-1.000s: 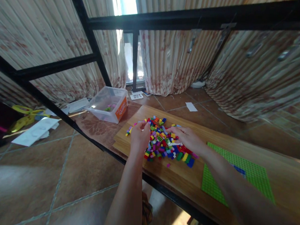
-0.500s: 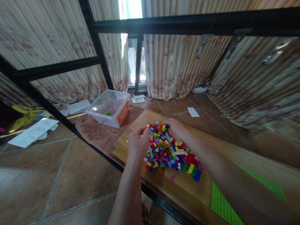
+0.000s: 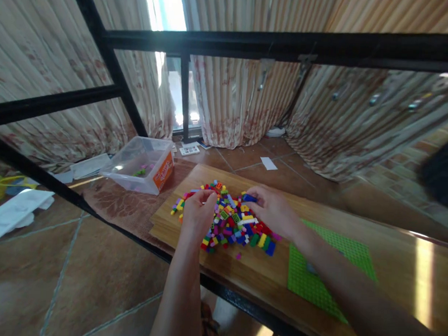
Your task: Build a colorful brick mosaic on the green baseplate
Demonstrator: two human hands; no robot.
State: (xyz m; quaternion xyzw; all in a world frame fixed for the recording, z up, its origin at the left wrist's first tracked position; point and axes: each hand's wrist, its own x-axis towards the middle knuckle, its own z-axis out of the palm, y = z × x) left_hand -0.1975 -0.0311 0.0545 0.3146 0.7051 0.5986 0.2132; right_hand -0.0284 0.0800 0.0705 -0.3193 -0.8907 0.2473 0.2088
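Observation:
A heap of small colourful toy building bricks (image 3: 228, 231) lies spread over the wooden table. At its left side, my left hand (image 3: 198, 211) has thumb and fingers pinched together; what they hold, if anything, is too small to make out. On the right of the heap, my right hand (image 3: 276, 210) closes thumb and fingers around a blue brick (image 3: 249, 198). Beneath my right forearm lies a green studded baseplate (image 3: 304, 270), partly covered by the arm, with a small greyish piece (image 3: 310, 268) on it.
A clear plastic box (image 3: 134, 176) with an orange label and a few bricks inside stands beyond the table's left end. The wooden table (image 3: 256, 283) has a black metal frame (image 3: 229, 44) behind it. Papers (image 3: 17, 216) lie on the tiled floor; a dark shape (image 3: 442, 170) shows at far right.
The view has swung to the right. My right hand has drawn back from the heap's far edge toward its right side and now has a blue brick. My left hand stays pinched at the left side.

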